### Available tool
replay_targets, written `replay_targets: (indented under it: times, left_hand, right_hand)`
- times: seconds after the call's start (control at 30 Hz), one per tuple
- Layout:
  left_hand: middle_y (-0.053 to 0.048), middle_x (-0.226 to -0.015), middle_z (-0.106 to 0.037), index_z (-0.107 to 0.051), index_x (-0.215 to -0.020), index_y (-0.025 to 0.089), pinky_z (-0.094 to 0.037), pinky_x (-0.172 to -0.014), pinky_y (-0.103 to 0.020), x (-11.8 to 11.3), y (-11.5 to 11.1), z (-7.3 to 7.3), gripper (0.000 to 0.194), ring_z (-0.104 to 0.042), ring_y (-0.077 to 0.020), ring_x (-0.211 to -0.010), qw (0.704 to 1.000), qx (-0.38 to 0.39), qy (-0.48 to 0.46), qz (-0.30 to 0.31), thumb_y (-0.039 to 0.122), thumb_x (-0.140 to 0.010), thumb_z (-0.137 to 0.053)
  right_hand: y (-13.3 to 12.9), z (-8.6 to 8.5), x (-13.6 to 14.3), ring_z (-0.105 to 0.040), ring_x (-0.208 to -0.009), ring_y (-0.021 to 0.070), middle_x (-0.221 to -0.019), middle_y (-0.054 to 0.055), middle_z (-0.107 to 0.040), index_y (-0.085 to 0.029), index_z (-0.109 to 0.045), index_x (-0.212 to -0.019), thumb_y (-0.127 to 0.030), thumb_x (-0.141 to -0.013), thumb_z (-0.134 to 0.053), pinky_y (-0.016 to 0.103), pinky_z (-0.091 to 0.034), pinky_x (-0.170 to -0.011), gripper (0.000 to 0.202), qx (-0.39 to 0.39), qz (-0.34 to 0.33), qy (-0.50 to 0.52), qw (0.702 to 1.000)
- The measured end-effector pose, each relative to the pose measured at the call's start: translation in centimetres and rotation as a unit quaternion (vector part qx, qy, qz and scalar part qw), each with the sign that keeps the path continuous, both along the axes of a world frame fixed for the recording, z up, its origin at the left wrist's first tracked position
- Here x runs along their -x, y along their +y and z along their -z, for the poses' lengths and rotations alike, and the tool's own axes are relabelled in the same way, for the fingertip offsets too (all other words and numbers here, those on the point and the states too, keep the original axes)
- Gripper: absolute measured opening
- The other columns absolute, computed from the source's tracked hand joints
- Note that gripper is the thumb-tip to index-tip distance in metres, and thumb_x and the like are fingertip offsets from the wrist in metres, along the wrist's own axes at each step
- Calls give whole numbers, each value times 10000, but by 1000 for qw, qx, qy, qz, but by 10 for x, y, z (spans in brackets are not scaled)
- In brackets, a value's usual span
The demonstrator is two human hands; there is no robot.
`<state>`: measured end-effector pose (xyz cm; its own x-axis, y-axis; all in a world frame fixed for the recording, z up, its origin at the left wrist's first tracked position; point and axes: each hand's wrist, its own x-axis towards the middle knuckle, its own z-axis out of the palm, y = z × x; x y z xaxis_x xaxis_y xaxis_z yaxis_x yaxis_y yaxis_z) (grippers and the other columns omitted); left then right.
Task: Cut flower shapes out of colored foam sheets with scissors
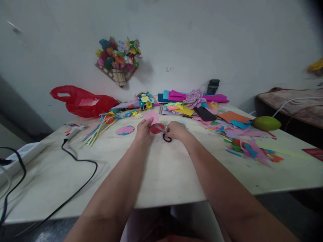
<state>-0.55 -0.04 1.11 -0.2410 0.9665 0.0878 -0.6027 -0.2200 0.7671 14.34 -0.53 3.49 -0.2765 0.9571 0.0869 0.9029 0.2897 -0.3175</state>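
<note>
My left hand (143, 130) pinches a pink foam sheet piece (152, 116) over the middle of the table. To its right, my right hand (176, 130) is closed on scissors (166, 138), with one black handle loop showing and the blades pointing left. A red round piece (155, 128) lies behind the blades, between my hands; whether I touch it is hard to tell. Left of my left hand lies a pink scalloped disc (125, 130) with a blue edge beneath it. A light blue piece (182, 122) shows just behind my right hand.
Bundled sticks (94, 131), a red plastic bag (83, 105) and a corded glue gun (73, 131) are at left. Coloured sheets (232, 117), a dark phone (205, 114), foam scraps (248, 148) and a green mango-like fruit (266, 123) lie right. A power strip (27, 148) sits far left.
</note>
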Motion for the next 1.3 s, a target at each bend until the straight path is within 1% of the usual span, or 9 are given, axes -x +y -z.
replay_targets:
  times: [0.1, 0.13, 0.2, 0.3, 0.37, 0.43, 0.7, 0.97, 1.3]
  left_hand:
    - [13, -655, -628, -565, -667, 153, -523, -624, -226, -2, 0, 0, 162, -612, -99, -572, 1000, 3, 1, 7, 105, -632, -716]
    - [15, -644, -628, -567, -672, 151, -524, -620, -224, -2, -1, 0, 166, -611, -97, -561, 1000, 4, 1, 12, 106, -630, -721]
    - [11, -636, -636, -578, -692, 147, -530, -617, -231, -3, -2, -1, 176, -616, -103, -550, 1000, 8, 2, 25, 116, -625, -737]
    - [-13, -673, -666, -605, -735, 140, -531, -624, -238, -5, -3, -1, 185, -639, -118, -575, 1000, 6, 8, 29, 119, -621, -748]
    - [-25, -684, -676, -616, -745, 135, -525, -623, -234, -5, -2, 0, 177, -645, -120, -580, 1000, 2, 15, 25, 117, -624, -744]
    - [-31, -676, -678, -619, -742, 135, -521, -610, -233, -5, -1, 2, 172, -645, -123, -572, 999, 0, 24, 27, 130, -628, -747]
    - [-21, -600, -648, -610, -747, 130, -491, -516, -228, -3, 4, 9, 263, -613, -127, -491, 998, -9, 58, 36, 238, -595, -795]
    - [-17, -605, -641, -599, -772, 142, -467, -492, -232, -4, 4, 8, 317, -617, -139, -500, 998, -7, 56, 31, 263, -574, -816]
    - [-17, -605, -632, -610, -779, 132, -438, -472, -226, -5, 3, 9, 330, -581, -118, -472, 997, -20, 71, 36, 288, -569, -811]
  right_hand:
    - [0, 3, 5, -616, -739, 198, -727, 55, -676, -195, -728, -750, -307, -712, -687, 241, -373, -537, 125, 46, 15, 183, 982]
    - [0, 4, 8, -600, -683, 171, -709, 47, -665, -175, -718, -756, -307, -749, -653, 231, -365, -508, 147, 75, 22, 267, 960]
    - [-1, 7, 14, -565, -608, 129, -705, 37, -656, -151, -697, -809, -280, -793, -608, 214, -341, -453, 157, 131, 26, 422, 897]
    - [-4, 8, 21, -565, -606, 105, -728, 32, -664, -142, -660, -786, -212, -790, -614, 190, -347, -436, 83, 180, 24, 569, 802]
    - [-6, 9, 23, -578, -620, 103, -721, 29, -668, -145, -646, -740, -175, -782, -623, 185, -383, -460, 56, 192, 24, 617, 763]
    - [-6, 9, 25, -587, -617, 106, -704, 26, -674, -148, -645, -701, -154, -778, -626, 191, -408, -481, 79, 200, 23, 637, 744]
    - [-6, 9, 28, -612, -555, 106, -620, 29, -681, -133, -656, -655, -89, -781, -603, 198, -404, -465, 144, 202, 40, 668, 715]
    - [-2, 13, 27, -641, -549, 125, -670, 60, -712, -126, -672, -688, -125, -802, -583, 200, -390, -442, 144, 214, 8, 668, 713]
    - [-5, 11, 27, -646, -576, 120, -683, 49, -717, -145, -669, -644, -101, -798, -590, 199, -387, -452, 178, 206, 29, 659, 723]
